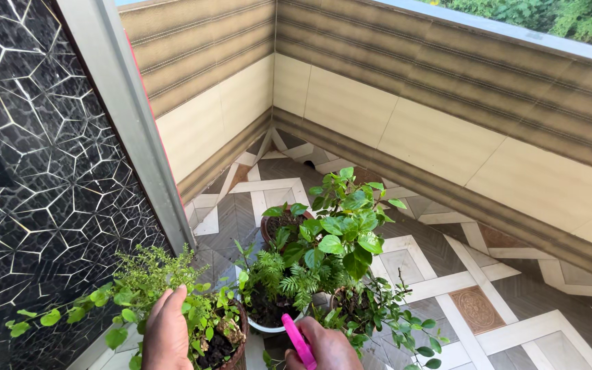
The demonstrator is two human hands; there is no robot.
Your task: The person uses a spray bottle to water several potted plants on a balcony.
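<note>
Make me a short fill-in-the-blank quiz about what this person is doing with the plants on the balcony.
1. The right hand holds a slim tool coloured ____.
2. The left hand touches the leafy plant in the ____ pot.
3. The fern grows in a ____ pot.
4. The floor is covered with patterned ____.

Missing words: pink; brown; white; tiles

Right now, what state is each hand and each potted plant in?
left hand: among the leaves of the brown pot's plant, fingers bent
right hand: closed on a pink tool
white pot: upright, ferny plant
back pot: upright, soil showing
</note>
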